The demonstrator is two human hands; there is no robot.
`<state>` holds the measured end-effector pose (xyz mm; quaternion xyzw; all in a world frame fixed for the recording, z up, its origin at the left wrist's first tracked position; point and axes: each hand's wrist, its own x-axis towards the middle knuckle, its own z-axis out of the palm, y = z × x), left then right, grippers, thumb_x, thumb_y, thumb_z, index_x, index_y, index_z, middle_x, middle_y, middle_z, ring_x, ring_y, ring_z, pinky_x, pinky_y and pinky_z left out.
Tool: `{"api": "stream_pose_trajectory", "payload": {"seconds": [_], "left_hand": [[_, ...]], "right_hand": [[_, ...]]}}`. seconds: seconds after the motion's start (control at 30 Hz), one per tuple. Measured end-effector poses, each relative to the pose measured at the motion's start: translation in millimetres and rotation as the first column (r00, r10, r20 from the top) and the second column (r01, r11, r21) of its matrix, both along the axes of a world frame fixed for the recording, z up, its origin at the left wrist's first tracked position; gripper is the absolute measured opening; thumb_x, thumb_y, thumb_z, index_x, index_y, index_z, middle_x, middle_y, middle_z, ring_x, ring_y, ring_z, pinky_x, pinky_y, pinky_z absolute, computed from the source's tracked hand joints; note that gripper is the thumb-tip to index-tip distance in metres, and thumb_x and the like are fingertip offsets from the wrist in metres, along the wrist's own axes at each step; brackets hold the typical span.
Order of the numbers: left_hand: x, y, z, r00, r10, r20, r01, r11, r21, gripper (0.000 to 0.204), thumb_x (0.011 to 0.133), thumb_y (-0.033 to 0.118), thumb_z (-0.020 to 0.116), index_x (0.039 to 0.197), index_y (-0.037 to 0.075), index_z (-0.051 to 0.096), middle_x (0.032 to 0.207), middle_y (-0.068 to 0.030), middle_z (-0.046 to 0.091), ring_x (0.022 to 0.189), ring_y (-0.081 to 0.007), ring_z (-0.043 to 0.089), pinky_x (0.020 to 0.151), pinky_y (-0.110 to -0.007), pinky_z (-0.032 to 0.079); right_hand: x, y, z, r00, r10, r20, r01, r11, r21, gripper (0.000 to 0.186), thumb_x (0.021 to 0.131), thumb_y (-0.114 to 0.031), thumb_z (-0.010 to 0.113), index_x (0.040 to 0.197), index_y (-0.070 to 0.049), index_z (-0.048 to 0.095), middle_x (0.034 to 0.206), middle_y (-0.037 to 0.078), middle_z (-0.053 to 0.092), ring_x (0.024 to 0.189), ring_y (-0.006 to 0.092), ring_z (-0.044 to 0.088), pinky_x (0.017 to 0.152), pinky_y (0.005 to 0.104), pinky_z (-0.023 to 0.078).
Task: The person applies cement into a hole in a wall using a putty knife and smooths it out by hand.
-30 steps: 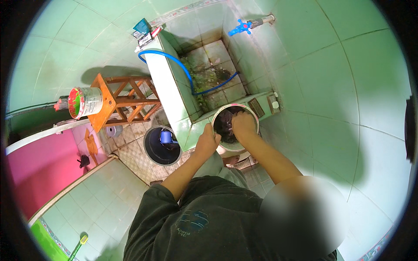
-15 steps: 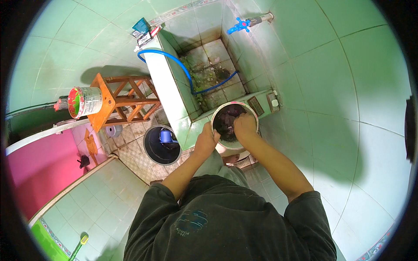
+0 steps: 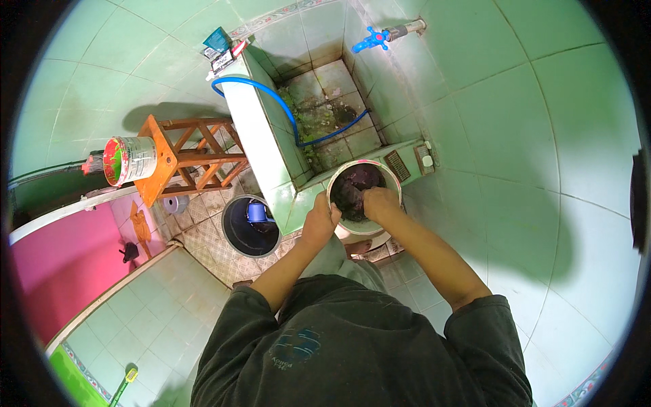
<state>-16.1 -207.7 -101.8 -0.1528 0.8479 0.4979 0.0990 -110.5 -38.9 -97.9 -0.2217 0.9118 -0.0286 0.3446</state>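
Note:
My left hand [image 3: 324,218] grips the left rim of a pale, round bucket [image 3: 349,165] at the corner of a low tiled ledge. My right hand [image 3: 380,203] is inside that bucket with its fingers curled into a dark, wet, cloth-like bundle [image 3: 356,182]; the fingertips are hidden in it. Murky liquid surrounds the bundle. A bare foot [image 3: 358,248] shows below the bucket.
A tiled basin [image 3: 325,88] holds a blue hose [image 3: 258,86], with a blue tap [image 3: 371,41] on the wall. Toiletry packets [image 3: 220,51] sit on its ledge. Leftward are a wooden stool [image 3: 166,176] with a paint pail [image 3: 139,157] and a dark bucket [image 3: 237,237] containing a blue dipper [image 3: 258,214].
My right hand has moved down toward me within the bucket, exposing more of the dark bundle. My left hand stays on the rim.

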Motion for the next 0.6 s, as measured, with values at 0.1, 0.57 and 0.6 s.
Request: {"api": "stream_pose_trajectory", "payload": {"seconds": [0.1, 0.57, 0.6], "left_hand": [[2.1, 2.3, -1.9, 1.0, 0.014, 0.022, -0.014, 1.0, -0.016, 0.037, 0.094, 0.018, 0.052, 0.126, 0.003, 0.042, 0.093, -0.03, 0.061, 0.08, -0.0522, 0.06, 0.067, -0.058, 0.047], [-1.9, 1.8, 0.2, 0.994, -0.068, 0.082, 0.069, 0.997, -0.017, 0.04, 0.096, 0.018, 0.045, 0.129, -0.001, 0.035, 0.101, -0.0341, 0.056, 0.084, -0.0536, 0.058, 0.072, -0.058, 0.047], [1.0, 0.8, -1.2, 0.996, -0.055, 0.066, 0.055, 0.998, -0.005, 0.039, 0.097, 0.019, 0.045, 0.129, -0.001, 0.034, 0.101, -0.0339, 0.056, 0.085, -0.0535, 0.058, 0.073, -0.058, 0.047]], "right_hand": [[4.6, -2.3, -6.9, 0.976, -0.151, 0.16, 0.151, 0.988, 0.008, 0.024, 0.078, -0.017, 0.06, 0.094, -0.003, 0.072, 0.099, 0.022, 0.071, 0.096, 0.0351, 0.069, 0.082, 0.0445, 0.054], [49.0, -53.1, -74.7, 0.203, -0.815, 0.543, 0.977, 0.207, -0.055, 0.03, 0.077, -0.007, 0.054, 0.098, 0.012, 0.064, 0.098, 0.03, 0.068, 0.091, 0.0389, 0.069, 0.073, 0.045, 0.053], [47.2, -57.9, -65.4, 0.054, -0.801, 0.596, 0.997, 0.075, 0.011, 0.026, 0.077, -0.004, 0.053, 0.095, 0.012, 0.063, 0.089, 0.028, 0.067, 0.079, 0.0358, 0.068, 0.064, 0.0441, 0.05]]}}
